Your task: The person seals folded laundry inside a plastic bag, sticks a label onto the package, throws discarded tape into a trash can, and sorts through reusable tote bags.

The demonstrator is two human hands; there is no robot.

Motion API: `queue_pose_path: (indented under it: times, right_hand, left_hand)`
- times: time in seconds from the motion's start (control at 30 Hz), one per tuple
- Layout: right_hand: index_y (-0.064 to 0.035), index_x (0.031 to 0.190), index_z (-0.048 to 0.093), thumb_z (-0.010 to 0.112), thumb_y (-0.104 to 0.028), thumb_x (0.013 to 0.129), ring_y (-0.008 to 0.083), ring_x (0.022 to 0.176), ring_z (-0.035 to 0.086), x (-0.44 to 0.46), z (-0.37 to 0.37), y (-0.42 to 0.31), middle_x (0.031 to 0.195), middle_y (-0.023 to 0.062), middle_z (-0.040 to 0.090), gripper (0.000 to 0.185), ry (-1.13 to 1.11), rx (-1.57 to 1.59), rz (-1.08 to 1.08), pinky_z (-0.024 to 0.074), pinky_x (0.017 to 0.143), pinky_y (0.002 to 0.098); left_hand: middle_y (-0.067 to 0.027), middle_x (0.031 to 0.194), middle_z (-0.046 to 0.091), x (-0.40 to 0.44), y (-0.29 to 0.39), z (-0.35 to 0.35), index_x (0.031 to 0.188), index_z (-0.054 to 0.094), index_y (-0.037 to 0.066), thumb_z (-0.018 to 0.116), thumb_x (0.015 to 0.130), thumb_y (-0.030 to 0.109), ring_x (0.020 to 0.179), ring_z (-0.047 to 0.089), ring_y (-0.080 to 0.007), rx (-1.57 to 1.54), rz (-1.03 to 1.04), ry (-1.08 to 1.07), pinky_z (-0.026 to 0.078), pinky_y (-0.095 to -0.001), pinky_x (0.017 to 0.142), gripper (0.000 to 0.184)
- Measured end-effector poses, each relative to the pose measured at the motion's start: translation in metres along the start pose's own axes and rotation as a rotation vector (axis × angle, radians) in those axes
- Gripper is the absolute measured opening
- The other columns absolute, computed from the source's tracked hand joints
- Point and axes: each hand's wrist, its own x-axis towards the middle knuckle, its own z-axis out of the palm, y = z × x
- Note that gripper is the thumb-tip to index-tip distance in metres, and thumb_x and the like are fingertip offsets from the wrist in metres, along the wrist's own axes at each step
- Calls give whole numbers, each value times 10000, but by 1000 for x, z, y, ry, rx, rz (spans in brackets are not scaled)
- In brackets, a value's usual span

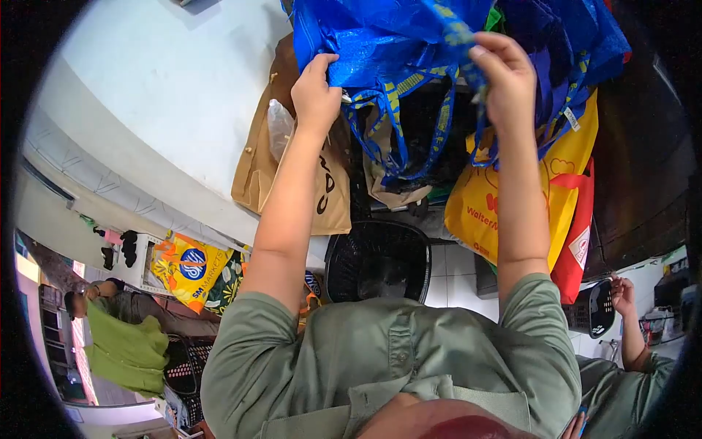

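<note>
A large blue woven shopping bag [380,47] hangs at the top of the head view, with blue-and-yellow straps looping below it. My left hand [318,95] is closed on the bag's left edge, thumb and fingers pinched together. My right hand [506,77] grips a blue-and-yellow strap [461,36] of the bag, which is blurred near the fingers. Below my left forearm stands a brown paper bag [256,161] with a clear plastic piece [279,128] at its opening. Beneath my right forearm hangs a yellow bag [468,212] with red print.
A black basket [378,256] sits on the tiled floor below my arms. A red bag [574,263] hangs beside the yellow one. Yellow printed bags [191,267] and a lime-green garment [128,344] are at left. A dark glossy surface [643,168] stands at right.
</note>
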Motion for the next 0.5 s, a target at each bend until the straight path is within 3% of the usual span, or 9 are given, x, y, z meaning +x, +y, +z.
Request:
queue_pose_path:
  times: [0.07, 0.13, 0.2, 0.27, 0.37, 0.4, 0.47, 0.5]
  right_hand:
    - [-53, 940, 655, 651, -68, 737, 172, 905, 584, -33, 26, -5, 884, 49, 665, 204, -199, -99, 141, 459, 816, 327]
    - [-70, 945, 659, 644, -84, 742, 236, 972, 589, -57, 44, 12, 944, 77, 664, 204, -364, -370, -193, 408, 920, 371]
    - [-82, 951, 654, 649, -110, 743, 311, 1102, 531, -85, 61, 11, 1090, 107, 626, 210, -435, -469, -207, 347, 984, 409]
    - [-109, 968, 647, 663, -144, 739, 397, 1243, 376, -108, 71, -2, 1285, 108, 509, 232, -381, -760, -330, 296, 974, 510]
    - [-102, 993, 649, 660, -117, 740, 361, 1285, 347, -138, 79, -14, 1298, 123, 501, 254, -276, -848, -320, 230, 1010, 512]
    - [-68, 997, 634, 638, -86, 755, 368, 1248, 398, -149, 80, -12, 1271, 154, 517, 242, -284, -779, -326, 241, 1020, 499]
    - [11, 989, 599, 572, -11, 784, 384, 1139, 498, -177, 85, -5, 1191, 228, 547, 208, -283, -504, -272, 359, 969, 447]
    - [23, 994, 591, 556, -8, 799, 376, 1082, 525, -194, 85, -1, 1136, 229, 567, 201, -288, -418, -247, 397, 936, 432]
  left_hand:
    - [-134, 929, 632, -2, -2, 0, 989, 587, 96, 561, 690, 32, 875, 605, -321, -6, 3, -25, 480, -368, 732, 307]
    - [-141, 942, 633, -3, -4, 3, 996, 594, 79, 581, 719, 60, 872, 615, -309, 3, 48, -8, 480, -351, 746, 278]
    - [-160, 1000, 620, -8, 1, 0, 1035, 585, 53, 616, 735, 105, 912, 610, -314, 16, 97, -11, 475, -363, 798, 306]
    - [-183, 1111, 577, -18, 21, -12, 1129, 544, 47, 641, 709, 125, 1038, 553, -339, -7, 61, -93, 440, -386, 893, 438]
    - [-207, 1295, 438, -50, 46, -42, 1258, 431, 14, 647, 706, 161, 1209, 417, -355, -43, -4, -206, 323, -407, 1029, 611]
    - [-213, 1318, 412, -63, 57, -57, 1277, 410, 12, 652, 704, 165, 1237, 388, -357, -85, -75, -263, 295, -408, 1051, 640]
    - [-205, 1324, 408, -100, 64, -87, 1265, 431, 16, 647, 739, 159, 1262, 365, -341, -225, -35, -346, 279, -399, 1064, 586]
    - [-187, 1312, 430, -116, 70, -109, 1253, 443, 18, 644, 751, 159, 1231, 409, -324, -306, -33, -438, 325, -395, 1033, 559]
